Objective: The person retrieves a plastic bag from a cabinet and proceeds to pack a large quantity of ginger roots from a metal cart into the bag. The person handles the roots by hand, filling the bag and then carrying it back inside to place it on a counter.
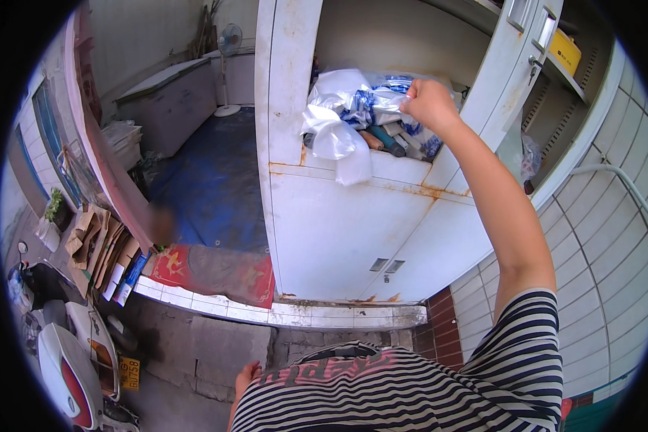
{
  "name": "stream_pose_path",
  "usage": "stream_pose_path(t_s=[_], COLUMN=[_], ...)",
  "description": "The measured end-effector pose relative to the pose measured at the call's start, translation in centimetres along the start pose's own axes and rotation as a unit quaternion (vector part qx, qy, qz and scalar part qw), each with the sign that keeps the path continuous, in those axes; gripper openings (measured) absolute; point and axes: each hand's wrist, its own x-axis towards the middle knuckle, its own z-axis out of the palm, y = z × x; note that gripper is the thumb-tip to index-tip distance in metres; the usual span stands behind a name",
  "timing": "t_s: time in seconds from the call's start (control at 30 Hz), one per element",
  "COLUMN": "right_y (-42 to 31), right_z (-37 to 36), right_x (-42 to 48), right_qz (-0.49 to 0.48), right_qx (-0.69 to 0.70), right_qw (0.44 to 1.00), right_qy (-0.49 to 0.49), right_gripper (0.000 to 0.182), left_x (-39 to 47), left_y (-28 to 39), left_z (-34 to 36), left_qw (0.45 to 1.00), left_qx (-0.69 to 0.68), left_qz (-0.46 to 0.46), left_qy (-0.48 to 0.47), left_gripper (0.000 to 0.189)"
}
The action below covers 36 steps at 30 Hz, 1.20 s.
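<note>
My right hand [431, 105] reaches into the upper compartment of a white, rust-stained metal cabinet [329, 227], its fingers pinched on the edge of a clear and blue plastic bag [386, 101]. Crumpled white plastic [337, 137] lies to the left of that hand and droops over the compartment's front edge. Beneath the plastic, a teal cylindrical object [386, 141] and a brown object [371, 140] poke out among other items; what they are is unclear. My left hand [248, 373] hangs low by my striped shirt, mostly hidden, and its grip cannot be made out.
An open cabinet door [510, 75] with keys in its lock stands on the right, beside a tiled wall [583, 243]. Left of the cabinet are a red doormat [210, 275], flattened cardboard [105, 243] and a parked scooter [67, 372]. A standing fan [227, 70] is farther inside.
</note>
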Motion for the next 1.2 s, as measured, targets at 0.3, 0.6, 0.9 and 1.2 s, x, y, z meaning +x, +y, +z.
stream_pose_path(t_s=[0.3,0.6,0.9,1.2], right_y=[0.5,4.6,3.1,4.5], right_z=[-0.5,2.7,-0.9,-1.1], right_x=[-6.5,-12.3,-12.2,-0.7], right_qz=[-0.407,-0.407,-0.394,-0.137], right_qx=[0.011,0.024,0.138,0.024], right_qw=[0.902,0.907,0.907,0.989], right_qy=[0.147,0.103,0.056,-0.048], right_gripper=[0.013,0.010,0.013,0.047], left_x=[-0.3,2.4,7.3,4.0], left_y=[22.0,46.4,54.6,53.4], left_z=[3.5,16.7,25.2,22.1], left_qw=[0.962,0.897,0.851,0.888], left_qx=[0.079,-0.223,-0.429,-0.382], left_qz=[0.260,0.189,0.094,0.243], left_qy=[-0.018,-0.331,-0.287,-0.084], left_gripper=[0.025,0.055,0.034,0.012])
